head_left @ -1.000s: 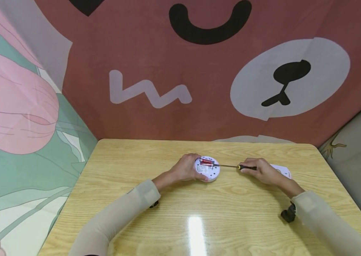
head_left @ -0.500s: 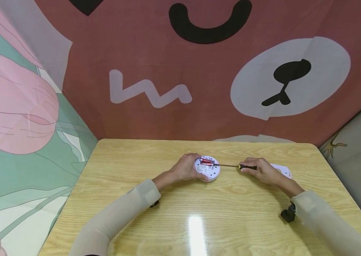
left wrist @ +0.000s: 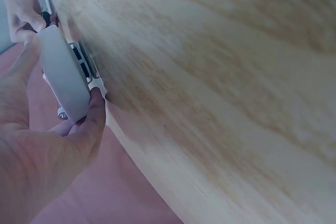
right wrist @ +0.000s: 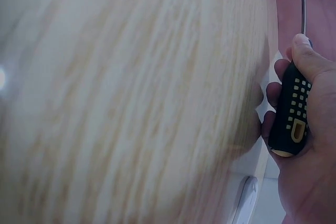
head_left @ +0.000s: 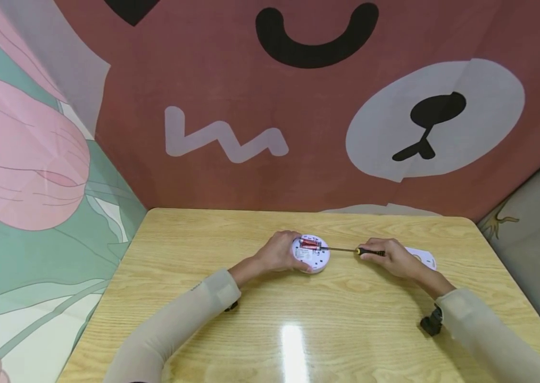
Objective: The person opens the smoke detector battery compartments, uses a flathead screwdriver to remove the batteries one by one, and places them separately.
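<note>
A round white device (head_left: 312, 254) lies on the wooden table (head_left: 270, 298), its open back showing red batteries (head_left: 309, 243). My left hand (head_left: 276, 251) grips its left rim; the left wrist view shows the fingers (left wrist: 92, 121) curled round the white device (left wrist: 65, 74). My right hand (head_left: 391, 256) holds a screwdriver (head_left: 370, 251) by its black and yellow handle (right wrist: 291, 114). Its thin shaft (head_left: 339, 248) reaches left to the battery bay.
A flat white cover (head_left: 423, 257) lies on the table behind my right hand. Printed fabric walls stand along the far edge and both sides of the table. Bare wood stretches in front of both arms.
</note>
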A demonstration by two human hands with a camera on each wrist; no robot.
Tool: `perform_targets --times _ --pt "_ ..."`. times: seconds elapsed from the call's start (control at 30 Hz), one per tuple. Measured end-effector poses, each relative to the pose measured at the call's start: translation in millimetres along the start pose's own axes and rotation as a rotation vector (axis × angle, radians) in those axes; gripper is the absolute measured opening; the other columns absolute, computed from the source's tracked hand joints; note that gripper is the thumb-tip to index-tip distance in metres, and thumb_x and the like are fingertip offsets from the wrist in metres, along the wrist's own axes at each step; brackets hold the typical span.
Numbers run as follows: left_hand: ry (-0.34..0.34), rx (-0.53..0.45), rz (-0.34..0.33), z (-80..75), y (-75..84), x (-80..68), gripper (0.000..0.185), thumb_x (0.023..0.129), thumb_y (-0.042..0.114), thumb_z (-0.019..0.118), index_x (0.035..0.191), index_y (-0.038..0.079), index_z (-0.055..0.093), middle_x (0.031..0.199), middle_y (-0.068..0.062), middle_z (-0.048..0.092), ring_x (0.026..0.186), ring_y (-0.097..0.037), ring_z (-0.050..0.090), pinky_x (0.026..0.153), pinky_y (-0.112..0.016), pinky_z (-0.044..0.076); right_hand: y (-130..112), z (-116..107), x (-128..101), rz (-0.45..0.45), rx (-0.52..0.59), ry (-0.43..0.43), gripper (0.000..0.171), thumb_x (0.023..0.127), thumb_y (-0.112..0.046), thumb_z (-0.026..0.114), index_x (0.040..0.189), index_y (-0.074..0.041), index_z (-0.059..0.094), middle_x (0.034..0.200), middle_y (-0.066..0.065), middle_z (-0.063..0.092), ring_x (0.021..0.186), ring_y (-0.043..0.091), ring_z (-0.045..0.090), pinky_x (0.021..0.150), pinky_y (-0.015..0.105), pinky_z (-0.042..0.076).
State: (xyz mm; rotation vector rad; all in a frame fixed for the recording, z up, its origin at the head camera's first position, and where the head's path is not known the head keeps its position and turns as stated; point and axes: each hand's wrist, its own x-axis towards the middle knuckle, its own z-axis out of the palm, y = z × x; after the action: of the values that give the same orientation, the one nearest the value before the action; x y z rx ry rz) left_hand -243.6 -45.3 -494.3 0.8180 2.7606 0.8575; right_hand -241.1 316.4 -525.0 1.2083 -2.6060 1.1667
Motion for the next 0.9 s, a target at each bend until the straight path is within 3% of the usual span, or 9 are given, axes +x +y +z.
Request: perform_targets --times 0.4,0.9 --pt "-0.007 0.030 -0.003 -0.1 1.5 -0.2 0.093 0.072 0.050 0.098 0.143 0.001 0.063 0.133 -0.010 0.071 0.121 -0.024 0.066 0.104 -0.035 0.053 0.1 1.4 -0.9 0.003 0.013 0.011 0.032 0.097 0.008 0.070 0.129 0.012 0.070 0.108 0.012 0.077 0.076 0.012 0.067 0.065 0.020 0.049" --pt "-0.003 0.031 -0.011 0.2 1.0 -0.3 0.093 0.073 0.049 0.098 0.143 0.001 0.062 0.133 -0.011 0.071 0.120 -0.025 0.066 0.101 -0.035 0.055 -0.7 -1.0 -0.9 -0.002 0.048 0.006 0.032 0.097 0.009 0.069 0.128 0.011 0.070 0.103 0.009 0.076 0.066 0.013 0.059 0.059 0.021 0.046"
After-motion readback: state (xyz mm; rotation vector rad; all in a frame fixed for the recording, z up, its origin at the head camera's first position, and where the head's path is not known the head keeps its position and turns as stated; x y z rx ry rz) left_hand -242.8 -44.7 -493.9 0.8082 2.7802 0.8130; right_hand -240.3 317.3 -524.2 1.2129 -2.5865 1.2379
